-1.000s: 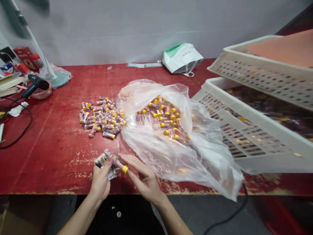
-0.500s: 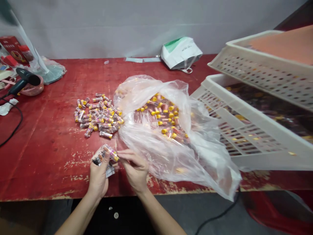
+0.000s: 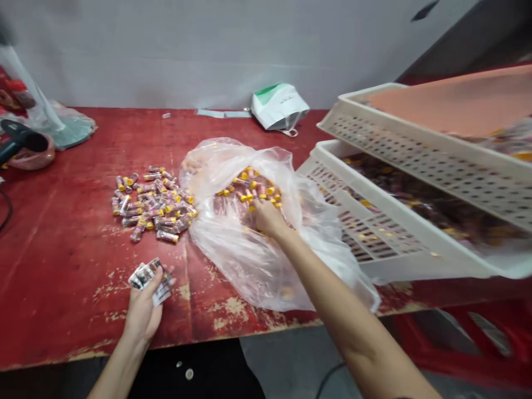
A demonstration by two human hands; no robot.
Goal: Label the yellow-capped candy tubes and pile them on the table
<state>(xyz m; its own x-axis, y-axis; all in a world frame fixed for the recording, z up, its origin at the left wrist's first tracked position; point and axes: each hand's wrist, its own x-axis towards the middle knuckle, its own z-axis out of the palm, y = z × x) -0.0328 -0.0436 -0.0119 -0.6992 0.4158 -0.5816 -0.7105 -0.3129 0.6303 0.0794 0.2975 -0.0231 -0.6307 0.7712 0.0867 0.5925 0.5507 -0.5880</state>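
Note:
My left hand is closed on a small fanned stack of printed cards, thumb on top, above the table's front part. My right hand reaches into the mouth of a clear plastic bag. Its fingertips are down among small clear tubes with yellow caps; whether they grip one is hidden. Left of the bag lies a loose pile of similar tubes, wrapped in printed film.
Two stacked white plastic crates hold more tubes at right, with an orange sheet on the upper one. A white and green bag stands by the wall. A hair dryer and lamp base are at left on the red table.
My right hand has moved from beside my left hand into the plastic bag. The yellow-capped tube that was at my left hand no longer shows there. The view has shifted right.

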